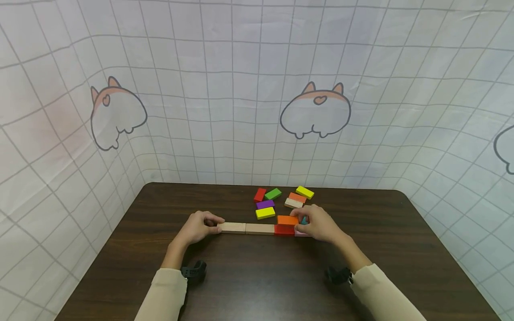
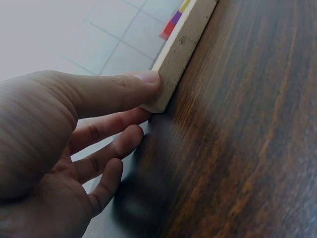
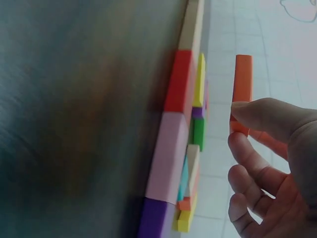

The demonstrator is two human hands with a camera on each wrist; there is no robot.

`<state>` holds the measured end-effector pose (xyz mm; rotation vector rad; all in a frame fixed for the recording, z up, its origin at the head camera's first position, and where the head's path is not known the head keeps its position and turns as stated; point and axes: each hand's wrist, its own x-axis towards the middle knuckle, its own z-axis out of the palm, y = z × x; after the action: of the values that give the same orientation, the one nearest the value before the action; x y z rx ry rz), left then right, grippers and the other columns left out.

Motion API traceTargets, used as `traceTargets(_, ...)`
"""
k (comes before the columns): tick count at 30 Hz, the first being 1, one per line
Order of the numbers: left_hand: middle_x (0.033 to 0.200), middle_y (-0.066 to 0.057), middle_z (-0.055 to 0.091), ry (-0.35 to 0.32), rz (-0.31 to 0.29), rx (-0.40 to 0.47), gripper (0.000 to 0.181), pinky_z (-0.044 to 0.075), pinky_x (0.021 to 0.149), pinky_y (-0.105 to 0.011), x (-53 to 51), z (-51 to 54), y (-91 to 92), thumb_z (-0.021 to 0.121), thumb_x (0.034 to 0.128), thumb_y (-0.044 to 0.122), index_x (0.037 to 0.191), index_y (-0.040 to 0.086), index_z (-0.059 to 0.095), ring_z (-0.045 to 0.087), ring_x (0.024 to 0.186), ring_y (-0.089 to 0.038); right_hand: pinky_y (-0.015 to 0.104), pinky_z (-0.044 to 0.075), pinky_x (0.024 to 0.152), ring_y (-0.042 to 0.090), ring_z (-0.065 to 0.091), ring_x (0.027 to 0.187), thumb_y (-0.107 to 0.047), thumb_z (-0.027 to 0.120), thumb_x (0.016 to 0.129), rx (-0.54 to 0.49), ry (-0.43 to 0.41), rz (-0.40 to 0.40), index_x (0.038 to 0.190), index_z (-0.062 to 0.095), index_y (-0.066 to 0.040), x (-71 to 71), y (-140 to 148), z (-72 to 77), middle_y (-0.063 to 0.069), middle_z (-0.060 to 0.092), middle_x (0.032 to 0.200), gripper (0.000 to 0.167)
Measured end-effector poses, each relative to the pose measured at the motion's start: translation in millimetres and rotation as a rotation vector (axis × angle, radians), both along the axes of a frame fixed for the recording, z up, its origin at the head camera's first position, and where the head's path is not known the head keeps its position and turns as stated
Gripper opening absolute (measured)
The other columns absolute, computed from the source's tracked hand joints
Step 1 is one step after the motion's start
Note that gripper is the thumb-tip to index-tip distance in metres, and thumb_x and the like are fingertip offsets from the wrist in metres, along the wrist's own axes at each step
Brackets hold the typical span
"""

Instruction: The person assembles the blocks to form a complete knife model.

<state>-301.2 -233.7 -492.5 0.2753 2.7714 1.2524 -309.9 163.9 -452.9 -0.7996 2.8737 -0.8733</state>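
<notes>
Evidently, a row of blocks (image 1: 260, 229) has been laid end to end along the worktop (image 1: 257, 276); its plain end block (image 1: 232, 228) is pinched by the left hand (image 1: 198, 225). Above the row, an orange block (image 1: 287, 220) is pinched between fingers of the right hand (image 1: 319, 224), seemingly unplaced; behind, loose blocks (image 1: 265, 213) are left.

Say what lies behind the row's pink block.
Behind it lie a teal block and, farther back, a beige block, an orange block and a yellow block. The right hand partly covers the teal block in the head view, hiding its full outline.
</notes>
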Motion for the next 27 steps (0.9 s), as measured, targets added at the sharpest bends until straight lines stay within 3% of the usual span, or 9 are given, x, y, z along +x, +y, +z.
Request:
traceTargets(9, 0.102, -0.001, 0.072, 0.003, -0.004, -0.005, 0.022, 0.048, 0.073, -0.033, 0.4, 0.3, -0.1, 0.081, 0.0878, 0.016, 0.11, 0.02, 0.081, 0.058, 0.082, -0.016, 0.024, 0.044, 0.066, 0.01, 0.051, 0.074, -0.014, 0.079, 0.088, 0.039, -0.032, 0.045, 0.114, 0.074, -0.015, 19.1, -8, -18.0, -0.007, 0.064, 0.083, 0.026)
traceTargets(18, 0.103, -0.001, 0.072, -0.002, -0.006, -0.003, 0.023, 0.048, 0.072, -0.033, -1.1, -2.6, -0.9, 0.082, 0.0877, 0.018, 0.111, 0.021, 0.081, 0.058, 0.083, -0.016, 0.024, 0.042, 0.062, 0.01, 0.049, 0.069, -0.011, 0.079, 0.087, 0.037, -0.076, 0.028, 0.112, 0.075, -0.014, 30.6, -22, -25.7, -0.007, 0.059, 0.078, 0.025)
traceTargets(27, 0.104, -0.001, 0.072, -0.003, 0.001, -0.005, 0.023, 0.049, 0.072, -0.033, -1.1, -2.5, -0.4, 0.082, 0.0878, 0.018, 0.111, 0.021, 0.081, 0.058, 0.083, -0.016, 0.026, 0.042, 0.063, 0.012, 0.05, 0.069, -0.01, 0.08, 0.086, 0.048, -0.094, -0.02, 0.111, 0.076, -0.013, 33.2, -33, -32.4, -0.006, 0.06, 0.077, 0.025)
